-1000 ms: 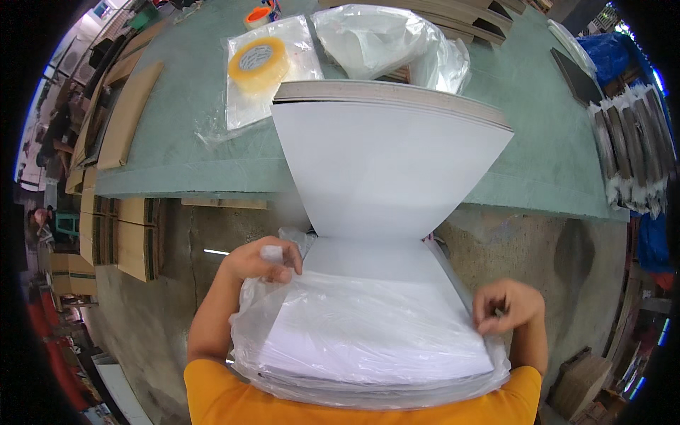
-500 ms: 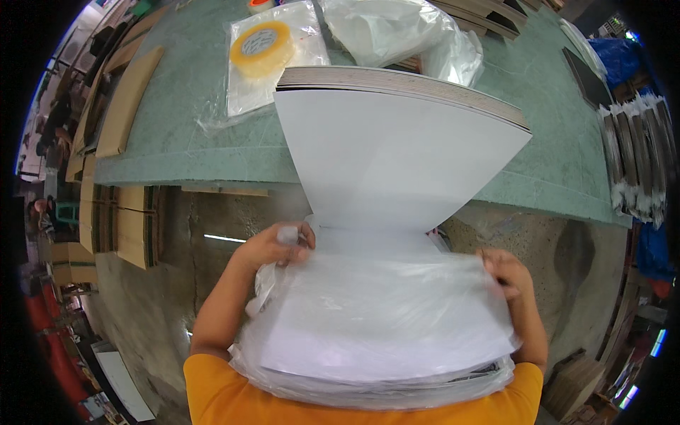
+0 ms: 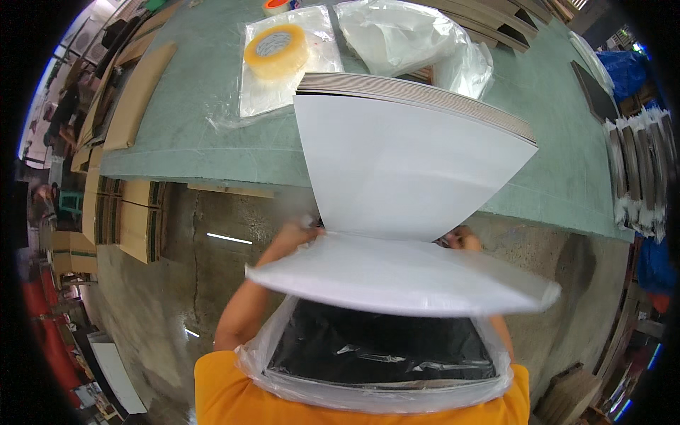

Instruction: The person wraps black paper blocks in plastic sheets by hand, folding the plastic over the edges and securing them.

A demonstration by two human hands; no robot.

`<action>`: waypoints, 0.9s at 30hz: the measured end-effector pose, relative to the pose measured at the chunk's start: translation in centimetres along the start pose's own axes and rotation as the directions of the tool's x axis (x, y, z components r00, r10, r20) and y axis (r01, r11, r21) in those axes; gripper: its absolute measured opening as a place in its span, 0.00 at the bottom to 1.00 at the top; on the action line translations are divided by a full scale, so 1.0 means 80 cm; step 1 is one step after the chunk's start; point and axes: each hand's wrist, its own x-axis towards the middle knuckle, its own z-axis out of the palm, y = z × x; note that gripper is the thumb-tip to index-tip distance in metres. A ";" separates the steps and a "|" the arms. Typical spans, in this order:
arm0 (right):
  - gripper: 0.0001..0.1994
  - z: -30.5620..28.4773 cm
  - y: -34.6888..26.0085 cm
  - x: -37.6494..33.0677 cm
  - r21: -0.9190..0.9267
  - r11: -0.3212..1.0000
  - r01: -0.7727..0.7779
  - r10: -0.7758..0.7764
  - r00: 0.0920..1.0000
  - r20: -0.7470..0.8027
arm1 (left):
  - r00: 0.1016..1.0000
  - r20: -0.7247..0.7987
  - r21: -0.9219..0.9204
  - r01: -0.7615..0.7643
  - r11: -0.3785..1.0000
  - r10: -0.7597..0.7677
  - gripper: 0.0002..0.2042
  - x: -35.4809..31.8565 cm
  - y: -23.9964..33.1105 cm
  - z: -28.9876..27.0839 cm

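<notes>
A plastic-wrapped white panel [image 3: 397,280] lies tilted in front of me, its near edge raised. My left hand [image 3: 296,237] is curled at its far left corner, partly blurred, with something whitish on a finger. My right hand [image 3: 462,239] is closed at the far right corner; the panel hides part of its grip. Under the raised edge, close to my body, a black panel [image 3: 382,343] lies inside clear plastic. Just beyond my hands, a stack of white-faced boards [image 3: 418,156] leans on the table edge.
On the green table [image 3: 191,127] lie a tape roll [image 3: 276,51] on flat plastic sleeves [image 3: 263,95], crumpled clear plastic [image 3: 397,39] and brown boards [image 3: 489,21]. Folded cartons [image 3: 138,223] stand at the left. Wrapped panels [image 3: 641,170] are stacked at the right.
The wrapped white panel has swung up and away from my body, uncovering the black panel. Both hands have moved inward to its far corners, the right one also farther from me.
</notes>
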 end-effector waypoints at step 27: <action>0.15 -0.076 -0.270 -0.047 0.724 0.589 0.360 -0.524 0.852 0.004 | 0.523 -0.121 -0.561 -0.737 0.377 0.844 0.25 -0.057 0.313 -0.067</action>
